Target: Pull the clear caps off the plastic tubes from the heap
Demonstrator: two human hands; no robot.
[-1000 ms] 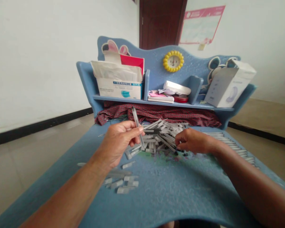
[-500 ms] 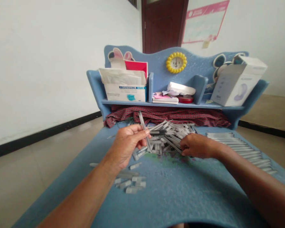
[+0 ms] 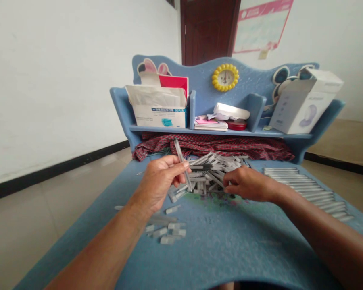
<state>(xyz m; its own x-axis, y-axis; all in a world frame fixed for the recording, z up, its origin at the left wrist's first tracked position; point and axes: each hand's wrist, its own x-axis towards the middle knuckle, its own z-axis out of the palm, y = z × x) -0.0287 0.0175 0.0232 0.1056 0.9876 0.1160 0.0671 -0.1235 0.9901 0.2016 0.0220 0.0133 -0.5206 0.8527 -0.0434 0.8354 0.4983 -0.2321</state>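
My left hand (image 3: 160, 181) pinches a long clear tube (image 3: 181, 159) between thumb and fingers and holds it nearly upright over the blue desk (image 3: 218, 249). A heap of similar grey and clear tubes (image 3: 213, 169) lies just beyond it. My right hand (image 3: 246, 183) rests on the right edge of the heap with its fingers curled down among the pieces; what it grips is hidden. Short clear caps (image 3: 166, 231) lie scattered near my left wrist.
A neat row of tubes (image 3: 308, 187) lines the desk's right side. Plaid cloth (image 3: 218, 145) lies under the shelf. On the shelf stand a mask box (image 3: 159, 108), papers and a red tin (image 3: 220, 121), and a white box (image 3: 305, 104). A yellow clock (image 3: 225, 77) is above.
My right hand has shifted slightly left and inward on the heap. My left hand keeps the tube upright in nearly the same place. The view moved a little.
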